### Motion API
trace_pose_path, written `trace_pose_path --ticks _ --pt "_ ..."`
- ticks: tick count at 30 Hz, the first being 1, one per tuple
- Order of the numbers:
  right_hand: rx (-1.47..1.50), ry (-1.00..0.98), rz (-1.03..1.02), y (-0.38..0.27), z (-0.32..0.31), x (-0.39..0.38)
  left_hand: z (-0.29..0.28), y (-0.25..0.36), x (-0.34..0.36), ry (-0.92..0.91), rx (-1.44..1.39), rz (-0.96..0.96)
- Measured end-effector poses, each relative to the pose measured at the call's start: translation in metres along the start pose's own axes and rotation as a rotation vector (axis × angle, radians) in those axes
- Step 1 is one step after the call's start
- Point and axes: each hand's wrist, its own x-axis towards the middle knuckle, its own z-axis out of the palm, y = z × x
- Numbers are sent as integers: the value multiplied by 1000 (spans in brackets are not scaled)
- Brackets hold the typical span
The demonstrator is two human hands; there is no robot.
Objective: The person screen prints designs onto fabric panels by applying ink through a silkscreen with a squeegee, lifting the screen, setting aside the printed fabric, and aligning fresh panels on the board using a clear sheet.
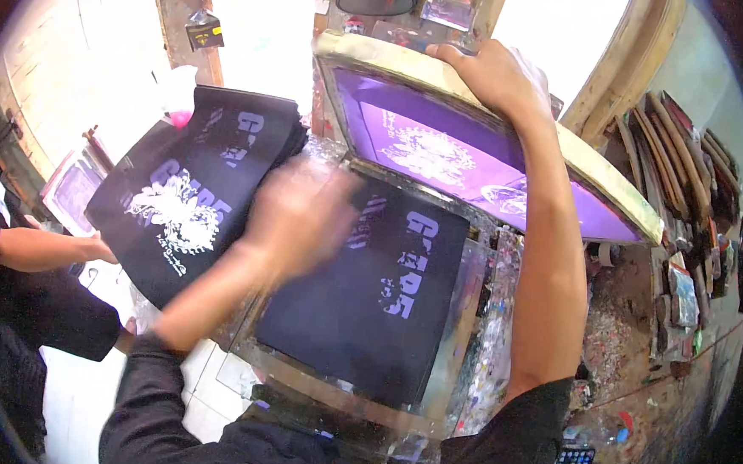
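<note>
My right hand point(500, 78) grips the upper edge of a wooden-framed printing screen point(469, 166), fingers wrapped over it. The screen is tilted up on its lower edge, and its purple mesh carries a pale stencil design. Below it, a black fabric piece point(341, 315) with purple lettering and shapes lies flat on a board. My left hand point(305, 207) is over this fabric's upper left side, smeared by motion, so its fingers cannot be read. Left of it, another black fabric piece point(126, 204) bears a purple and white print.
On the left, a co-worker's hand point(102, 250) is at the edge of the other black fabric. Several framed boards point(674, 157) lean against the right wall. A phone point(573, 459) lies at the lower right. The bench beside the board is paint-spattered.
</note>
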Motion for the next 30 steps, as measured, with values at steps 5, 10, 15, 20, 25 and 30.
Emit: trace_pose_path --ticks 5,10,15,20,25,30 --pt "-10 22 -26 -31 6 -16 182 338 -40 -290 -1586 421" --pt "0 81 -46 -1 6 -26 191 348 -65 -467 -1093 470" --pt "73 -3 -36 -24 -10 -18 114 106 -104 -571 -523 -76" --pt "72 -23 -72 -17 -22 -17 135 71 -146 -627 -306 26" --pt "110 -67 -45 -16 -17 -5 132 73 -154 -625 -275 17" --pt "241 103 -222 5 15 30 128 73 -157 -652 -279 22"
